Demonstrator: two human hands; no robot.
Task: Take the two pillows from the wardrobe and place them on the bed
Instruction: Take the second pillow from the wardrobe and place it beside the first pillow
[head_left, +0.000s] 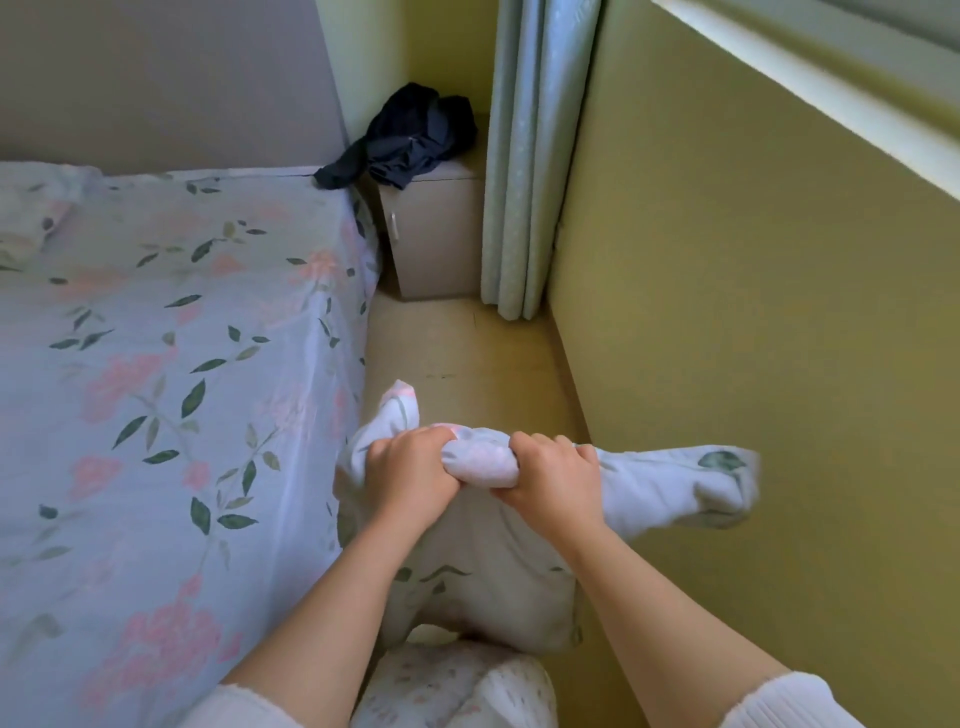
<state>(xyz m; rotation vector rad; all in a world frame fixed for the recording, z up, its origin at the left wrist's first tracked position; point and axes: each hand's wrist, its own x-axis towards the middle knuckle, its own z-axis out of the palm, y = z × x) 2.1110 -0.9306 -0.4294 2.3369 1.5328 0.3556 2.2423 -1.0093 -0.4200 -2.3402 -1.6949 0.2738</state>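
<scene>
My left hand (410, 467) and right hand (550, 480) clench the pillow (483, 587) by its bunched edge, so I should swing it leftward, flat onto the bed (156, 338).

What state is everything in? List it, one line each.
pillow: bunched at its top edge, hanging beside the bed, not yet on it.
left hand: grips the pillow.
right hand: grips the pillow.
bedside cabinet: door shut.
dark garment: crumpled on the cabinet.
curtain: gathered.

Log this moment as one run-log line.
left hand: grips floral pillow top edge | right hand: grips same edge | pillow: hangs over floor beside bed | status: not yet on bed
</scene>
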